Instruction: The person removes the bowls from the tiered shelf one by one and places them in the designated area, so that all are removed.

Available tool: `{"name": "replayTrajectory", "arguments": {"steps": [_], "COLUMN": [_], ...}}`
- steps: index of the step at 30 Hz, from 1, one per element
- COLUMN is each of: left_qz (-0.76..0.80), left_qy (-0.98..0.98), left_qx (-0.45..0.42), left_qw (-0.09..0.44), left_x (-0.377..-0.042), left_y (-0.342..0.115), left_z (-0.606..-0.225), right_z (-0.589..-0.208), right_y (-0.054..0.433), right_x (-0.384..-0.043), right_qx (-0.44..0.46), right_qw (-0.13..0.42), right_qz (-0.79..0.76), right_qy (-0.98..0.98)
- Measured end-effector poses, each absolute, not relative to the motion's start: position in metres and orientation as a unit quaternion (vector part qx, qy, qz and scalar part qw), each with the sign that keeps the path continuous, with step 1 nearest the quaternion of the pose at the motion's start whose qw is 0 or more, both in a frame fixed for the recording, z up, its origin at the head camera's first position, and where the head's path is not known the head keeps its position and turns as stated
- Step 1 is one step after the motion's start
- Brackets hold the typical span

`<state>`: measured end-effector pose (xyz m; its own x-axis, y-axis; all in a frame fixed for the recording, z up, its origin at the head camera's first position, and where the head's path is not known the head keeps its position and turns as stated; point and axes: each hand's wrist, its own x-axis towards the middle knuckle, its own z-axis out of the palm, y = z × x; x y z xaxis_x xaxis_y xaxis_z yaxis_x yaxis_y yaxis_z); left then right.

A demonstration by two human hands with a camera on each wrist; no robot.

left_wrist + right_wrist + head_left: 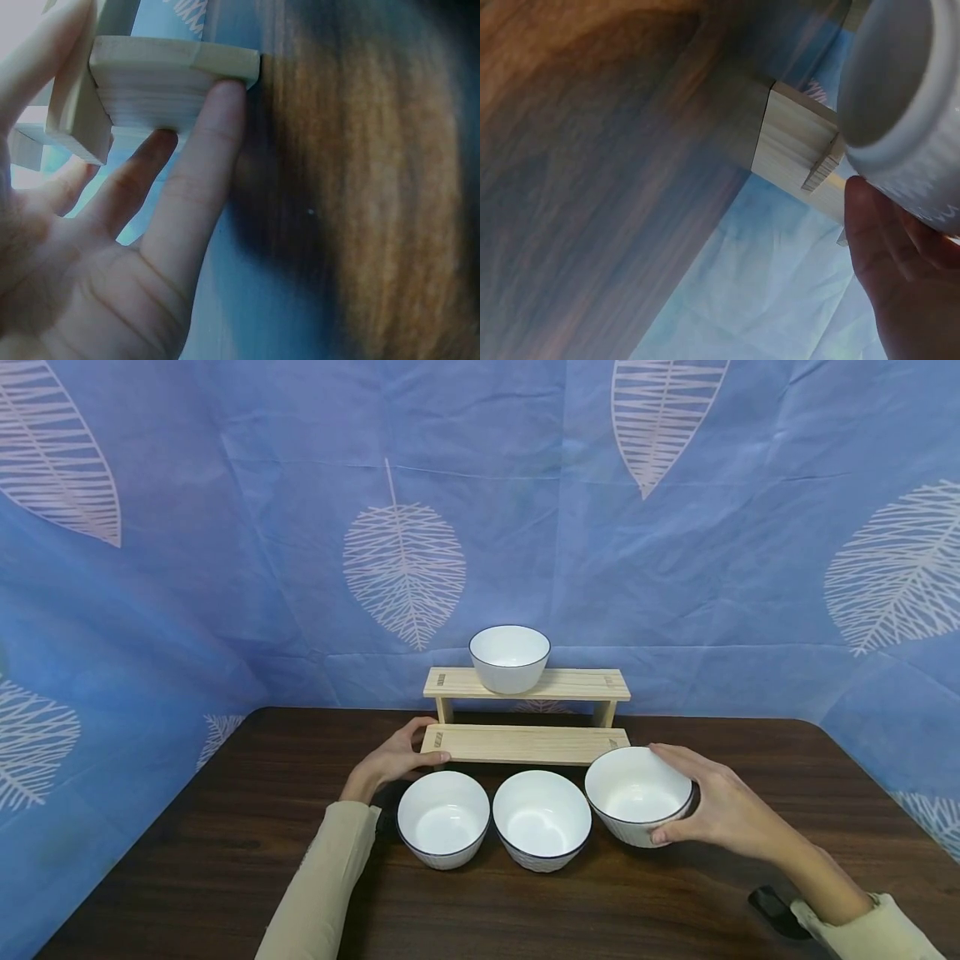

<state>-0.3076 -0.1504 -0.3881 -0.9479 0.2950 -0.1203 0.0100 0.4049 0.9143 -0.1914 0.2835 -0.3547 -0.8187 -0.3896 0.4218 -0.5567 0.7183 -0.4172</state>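
My right hand [716, 797] grips a white bowl [637, 789] with a dark rim, thumb on the near side and fingers at the far side. In the right wrist view the underside of this bowl [907, 97] shows, raised off the table. My left hand [393, 756] holds the left end of a two-step wooden stand [525, 743], thumb along the lower step. The left wrist view shows its fingertips [225, 97] against the stand's leg [157, 82]. Another white bowl [510, 660] sits on the upper step. Two more, a left bowl [442, 818] and a middle bowl [542, 820], stand before the stand.
The dark wooden table [225, 860] carries everything. A blue cloth [525, 552] with white leaf prints hangs right behind the stand. At the right wrist there is a black strap or device [778, 912].
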Motion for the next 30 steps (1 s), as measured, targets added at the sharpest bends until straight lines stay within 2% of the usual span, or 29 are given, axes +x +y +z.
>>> {"name": "replayTrajectory", "arguments": {"steps": [10,17,23,30], "left_qz": [0.536,0.537,0.534,0.533], "left_qy": [0.828,0.828,0.829,0.828], "left_qx": [0.099,0.092,0.091,0.099], "left_qw": [0.133,0.136,0.138,0.140], "left_x": [-0.309,-0.308,-0.308,-0.308], "left_y": [-0.151,-0.152,-0.151,-0.152], "left_z": [-0.389,-0.389,-0.388,-0.387], "right_z": [-0.358,-0.360,-0.360,-0.365], "right_y": [0.290,0.294,0.303,0.314], "right_x": [-0.190,-0.190,-0.193,-0.197], "right_qx": [0.271,0.274,0.295,0.303], "right_qw": [0.141,0.052,0.006,-0.103], "right_qz": [0.254,0.288,0.337,0.419], "right_qy": [-0.918,-0.916,-0.894,-0.849]}}
